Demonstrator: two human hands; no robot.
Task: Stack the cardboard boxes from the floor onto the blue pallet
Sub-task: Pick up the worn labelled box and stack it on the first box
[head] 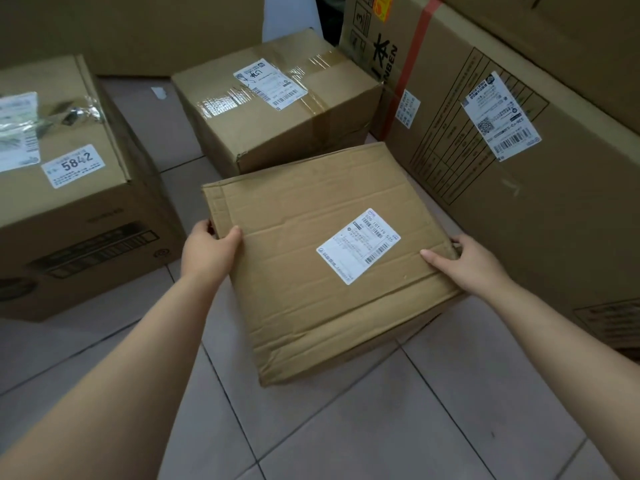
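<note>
A flat, creased cardboard box (311,258) with a white shipping label lies in the middle of the tiled floor. My left hand (207,251) grips its left edge, thumb on top. My right hand (467,261) grips its right edge, thumb resting on the top face. Behind it stands a taped box (277,109) with a label. A larger box marked 5842 (76,188) stands on the left. No blue pallet is in view.
A tall box with a red strap and printed labels (502,168) stands close on the right. More big cartons line the back wall (138,29). Grey floor tiles (381,427) lie bare near me.
</note>
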